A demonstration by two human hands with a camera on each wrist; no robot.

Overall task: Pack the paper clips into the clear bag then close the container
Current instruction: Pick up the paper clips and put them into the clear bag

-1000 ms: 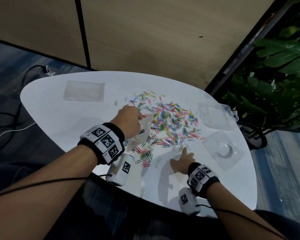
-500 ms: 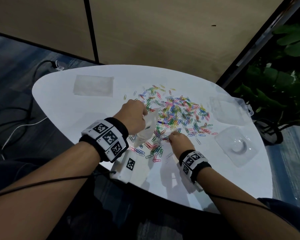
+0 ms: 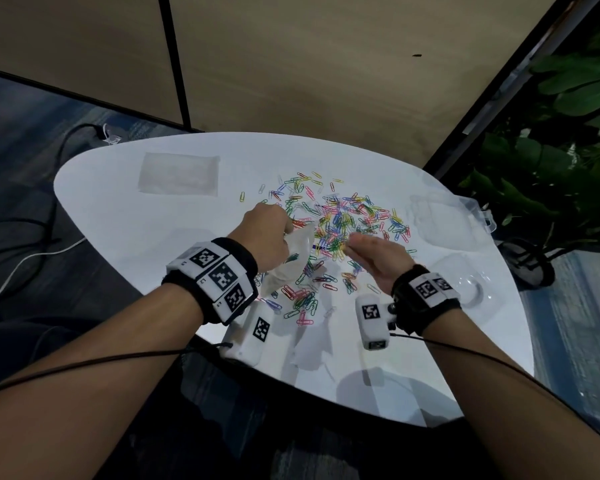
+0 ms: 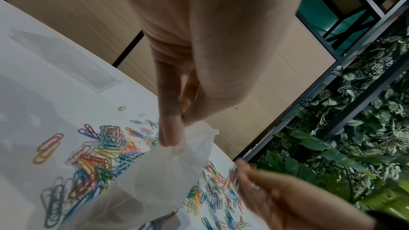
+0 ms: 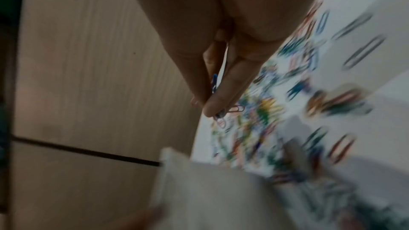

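Several coloured paper clips (image 3: pixel 340 223) lie scattered across the middle of the white table (image 3: pixel 125 209). My left hand (image 3: pixel 271 233) pinches the top edge of a clear bag (image 3: pixel 293 258) and holds it up above the table, mouth toward the clips; in the left wrist view its thumb and forefinger clamp the bag (image 4: pixel 168 172). Lifted just right of the bag's mouth, my right hand (image 3: pixel 364 249) pinches a few paper clips (image 5: pixel 221 111) between thumb and fingers. A clear plastic container (image 3: pixel 447 220) sits at the table's right edge.
A second flat clear bag (image 3: pixel 179 178) lies at the far left of the table. A clear lid or tray (image 3: pixel 465 285) rests near the right front edge. Green plants (image 3: pixel 551 150) stand past the right side, a wooden wall behind, cables on the floor at left.
My right hand went from flat on the table near the front to the clip pile, pinched some clips and rose beside the bag's mouth. The left hand kept holding the bag.
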